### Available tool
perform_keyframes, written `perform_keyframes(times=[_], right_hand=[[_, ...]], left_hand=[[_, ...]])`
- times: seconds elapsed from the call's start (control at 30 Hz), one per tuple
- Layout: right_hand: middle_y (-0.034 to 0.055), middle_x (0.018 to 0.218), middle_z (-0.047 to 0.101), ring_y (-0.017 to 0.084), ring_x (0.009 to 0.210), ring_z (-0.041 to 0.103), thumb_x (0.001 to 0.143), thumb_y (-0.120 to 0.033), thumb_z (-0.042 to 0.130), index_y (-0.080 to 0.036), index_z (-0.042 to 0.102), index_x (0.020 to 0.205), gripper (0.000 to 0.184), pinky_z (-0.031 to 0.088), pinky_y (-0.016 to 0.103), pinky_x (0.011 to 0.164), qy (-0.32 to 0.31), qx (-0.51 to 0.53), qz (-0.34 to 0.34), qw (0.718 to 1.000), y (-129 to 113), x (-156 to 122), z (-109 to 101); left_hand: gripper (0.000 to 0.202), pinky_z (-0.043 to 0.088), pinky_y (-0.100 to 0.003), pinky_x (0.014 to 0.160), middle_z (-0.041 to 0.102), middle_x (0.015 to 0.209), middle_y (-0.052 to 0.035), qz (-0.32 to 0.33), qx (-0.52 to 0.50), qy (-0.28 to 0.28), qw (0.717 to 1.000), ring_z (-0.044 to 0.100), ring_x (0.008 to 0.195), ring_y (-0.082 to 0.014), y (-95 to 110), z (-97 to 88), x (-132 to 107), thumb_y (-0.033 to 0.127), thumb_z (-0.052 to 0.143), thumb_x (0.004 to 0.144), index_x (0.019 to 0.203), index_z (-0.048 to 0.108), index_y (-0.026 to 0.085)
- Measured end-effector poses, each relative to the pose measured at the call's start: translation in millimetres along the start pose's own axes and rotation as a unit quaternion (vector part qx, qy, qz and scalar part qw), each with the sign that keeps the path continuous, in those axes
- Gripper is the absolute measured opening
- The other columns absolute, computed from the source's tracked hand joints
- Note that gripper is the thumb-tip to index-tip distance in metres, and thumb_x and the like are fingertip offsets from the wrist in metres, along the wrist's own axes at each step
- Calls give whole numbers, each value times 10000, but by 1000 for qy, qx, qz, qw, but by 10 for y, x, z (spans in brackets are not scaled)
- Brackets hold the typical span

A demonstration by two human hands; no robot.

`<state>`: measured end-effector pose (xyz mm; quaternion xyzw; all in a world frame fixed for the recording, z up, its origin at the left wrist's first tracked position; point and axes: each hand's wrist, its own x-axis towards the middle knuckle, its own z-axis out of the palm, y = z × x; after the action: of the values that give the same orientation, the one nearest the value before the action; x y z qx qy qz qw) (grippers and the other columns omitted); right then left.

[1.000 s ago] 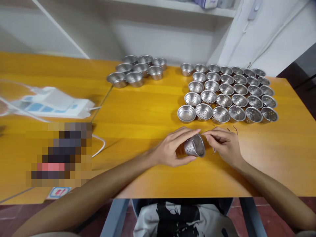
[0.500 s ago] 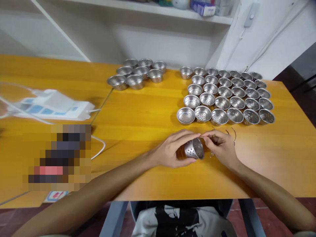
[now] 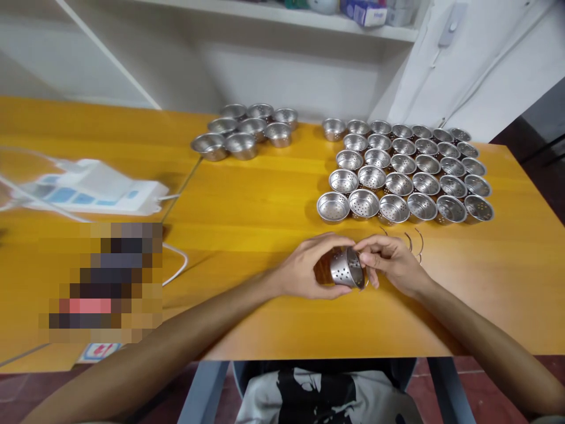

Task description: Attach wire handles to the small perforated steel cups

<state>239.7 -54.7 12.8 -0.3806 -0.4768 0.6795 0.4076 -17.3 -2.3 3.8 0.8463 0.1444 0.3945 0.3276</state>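
Observation:
My left hand (image 3: 304, 268) grips a small perforated metal cup (image 3: 341, 270) between thumb and fingers. The cup is tipped on its side, its mouth facing right. At that mouth, my right hand (image 3: 392, 262) pinches a thin curved wire (image 3: 367, 281), part of which shows below the fingers near the rim. My fingertips hide whether the wire's end is hooked into the cup. Just beyond my right hand, a few more curved wires (image 3: 421, 241) lie on the table, partly covered by it.
Rows of perforated metal cups (image 3: 399, 184) stand at the back right of the wooden table (image 3: 247, 212). A smaller group of metal cups (image 3: 241, 146) is further left. A white power strip (image 3: 132, 197) with cables and a pixelated patch occupy the left side.
My right hand has turned and shifted slightly left, bringing the wire from above the rim to across the cup's mouth. The left hand keeps its hold on the cup.

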Motion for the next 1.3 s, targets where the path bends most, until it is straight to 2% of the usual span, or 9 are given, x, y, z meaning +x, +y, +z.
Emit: perform_keyframes(times=[0.1, 0.27, 0.53, 0.67, 0.73, 0.87, 0.97, 1.1, 1.3], right_hand=[[-13, 737, 808, 120, 586, 750, 856, -468, 1012, -246, 886, 1033, 310, 662, 264, 653, -9, 36, 18, 999, -21, -5, 0], [29, 842, 853, 181, 722, 825, 676, -408, 1117, -235, 898, 1024, 445, 712, 318, 713, -2, 37, 21, 999, -33, -10, 14], [-16, 757, 728, 143, 629, 701, 846, -521, 1007, -235, 766, 900, 378, 592, 279, 623, 10, -92, -75, 993, 9, -8, 81], [33, 836, 623, 167, 770, 606, 937, -729, 849, -230, 769, 733, 545, 513, 309, 694, 56, -245, -175, 952, -57, 11, 107], [57, 879, 616, 183, 816, 606, 992, -761, 762, -228, 778, 704, 606, 510, 323, 714, 48, -255, -189, 947, -85, 18, 99], [27, 753, 655, 156, 651, 598, 1063, -668, 731, -236, 808, 795, 513, 506, 312, 622, -22, -167, -155, 973, -90, 34, 12], [-26, 631, 666, 135, 562, 625, 1093, -580, 740, -241, 832, 912, 396, 591, 343, 748, -38, -133, -147, 979, -72, 52, -63], [-10, 782, 756, 113, 502, 654, 1101, -577, 720, -229, 805, 1025, 367, 525, 280, 576, -82, -84, -90, 989, -60, 52, -56], [-15, 711, 552, 135, 640, 482, 1135, -646, 611, -214, 670, 797, 552, 384, 291, 627, -49, -122, -60, 990, 21, 15, 18]], left_hand=[[723, 671, -394, 872, 808, 1193, -130, -67, -37, -16, 997, 818, 982, -263, 31, -44, -11, 472, 934, 849, 1429, 603, 195], [636, 628, -368, 819, 783, 1132, -106, -105, -132, -45, 985, 780, 943, -241, 22, -106, -6, 492, 885, 904, 1380, 587, 193], [618, 583, -328, 788, 765, 1088, -80, -122, -180, -57, 975, 729, 901, -204, 25, -89, 1, 454, 902, 908, 1388, 620, 187], [573, 600, -349, 823, 772, 1116, -83, -142, -176, -70, 972, 738, 925, -218, 43, -110, 16, 477, 845, 957, 1413, 644, 193], [572, 611, -359, 840, 775, 1134, -91, -148, -190, -85, 967, 744, 940, -225, 49, -111, 19, 500, 829, 971, 1418, 655, 189], [568, 622, -358, 848, 779, 1155, -107, -159, -241, -96, 952, 755, 969, -230, 66, -75, 9, 554, 810, 991, 1393, 677, 175], [566, 635, -376, 885, 793, 1209, -119, -195, -267, -65, 942, 768, 1033, -249, 82, -41, -2, 614, 769, 1022, 1391, 708, 189], [588, 647, -411, 936, 816, 1249, -138, -230, -298, -47, 925, 787, 1078, -269, 87, -8, -5, 666, 691, 1068, 1397, 736, 180], [520, 653, -433, 980, 827, 1275, -136, -237, -276, -28, 931, 793, 1119, -277, 45, 36, -13, 640, 682, 1089, 1332, 778, 190]])
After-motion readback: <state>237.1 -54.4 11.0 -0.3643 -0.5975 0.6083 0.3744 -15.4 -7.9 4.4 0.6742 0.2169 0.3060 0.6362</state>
